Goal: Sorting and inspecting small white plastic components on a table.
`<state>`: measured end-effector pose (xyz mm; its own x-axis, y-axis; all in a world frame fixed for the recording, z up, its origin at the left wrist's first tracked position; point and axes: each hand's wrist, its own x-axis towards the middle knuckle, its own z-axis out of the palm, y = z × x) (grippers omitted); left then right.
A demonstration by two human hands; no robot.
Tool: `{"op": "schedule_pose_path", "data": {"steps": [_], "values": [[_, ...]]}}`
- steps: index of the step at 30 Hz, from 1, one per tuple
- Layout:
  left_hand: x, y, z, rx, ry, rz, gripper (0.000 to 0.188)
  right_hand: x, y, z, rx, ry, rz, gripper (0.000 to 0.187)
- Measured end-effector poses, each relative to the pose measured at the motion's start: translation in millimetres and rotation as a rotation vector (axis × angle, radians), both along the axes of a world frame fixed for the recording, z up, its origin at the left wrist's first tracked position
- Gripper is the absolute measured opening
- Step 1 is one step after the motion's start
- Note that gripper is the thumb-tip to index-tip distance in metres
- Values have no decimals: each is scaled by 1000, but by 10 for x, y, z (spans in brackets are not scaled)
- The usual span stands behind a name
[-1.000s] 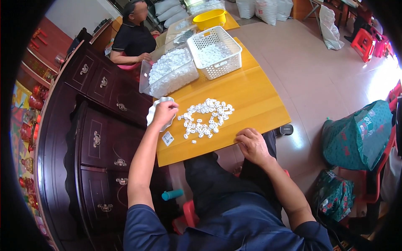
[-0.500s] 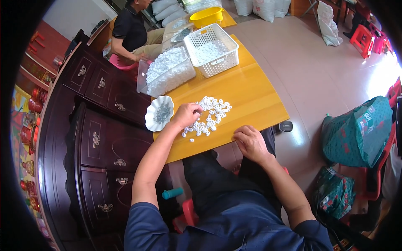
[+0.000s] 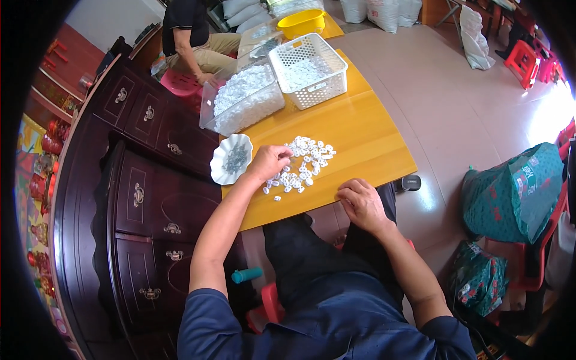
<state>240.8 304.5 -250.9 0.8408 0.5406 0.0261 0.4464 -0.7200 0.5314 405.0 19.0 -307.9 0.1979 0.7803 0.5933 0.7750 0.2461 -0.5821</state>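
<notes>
A loose pile of small white oval plastic pieces (image 3: 307, 157) with dark holes lies on the yellow wooden table (image 3: 372, 135). My left hand (image 3: 269, 163) is at the pile's left side, its thumb and fingers drawn together; whatever is between the fingertips is too small to make out. At the table's front edge, right of the pile, my right hand (image 3: 362, 205) has its fingers curled and pinched together, and their contents are hidden. Beside my left hand stands a white scalloped dish (image 3: 221, 174) with small grey, translucent bits in it.
Behind the pile are a clear tub (image 3: 255, 111) heaped with white pieces and a white perforated basket (image 3: 318, 96). A yellow basin (image 3: 300, 23) stands farther back. Another person (image 3: 191, 36) sits at far left. Dark drawers (image 3: 144, 180) border the left side.
The view has shifted slightly. Both my hands stay at nearly the same places, fingers still drawn together. The other person has leaned, arm now lower by the clear tub.
</notes>
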Motion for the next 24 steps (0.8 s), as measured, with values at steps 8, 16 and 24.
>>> {"op": "schedule_pose_path", "data": {"steps": [8,16,24], "values": [[-576,565,4,62,-179,176,15,-9,-10,23,-13,1,-9,16],[-1238,901,-83,334,17,389,17,-10,-9,15,-6,2,-9,15],[-493,103,-18,336,-129,71,9,-5,-2,11,-10,-12,-11,15]]}}
